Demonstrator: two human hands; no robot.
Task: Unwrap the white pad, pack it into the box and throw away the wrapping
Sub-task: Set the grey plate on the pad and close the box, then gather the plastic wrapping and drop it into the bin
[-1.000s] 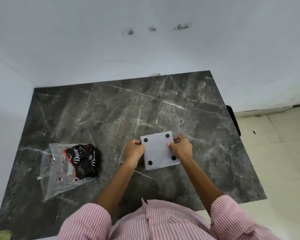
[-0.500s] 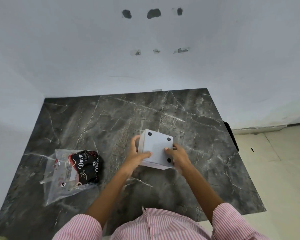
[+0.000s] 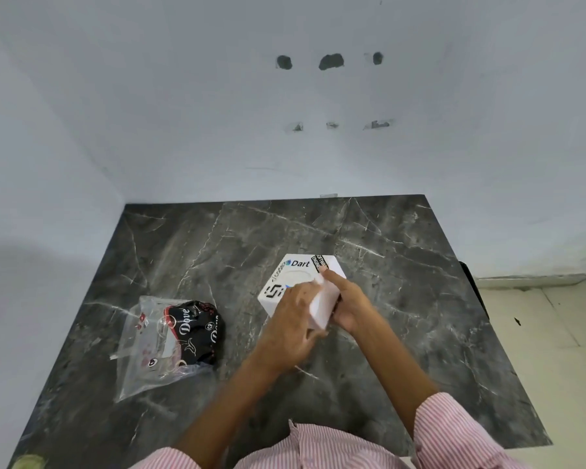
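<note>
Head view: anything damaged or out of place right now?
Only the wall: dark holes and chipped patches above the table. The white box sits in both hands, and the plastic bag lies flat to its left.

shirt (image 3: 322, 448): pink-and-white pinstripe | sleeves (image 3: 454, 431): apparently rolled to the elbow | forearms, hands (image 3: 349, 304): bare

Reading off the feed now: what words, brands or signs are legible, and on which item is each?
"Dart": top face of the white box.
"Dove", seen twice: black packet inside the clear plastic bag.
Black sticker at the box's far corner: white lettering too small to read.
Black angular logo and slanted grey word on the box top: not legible.
</note>
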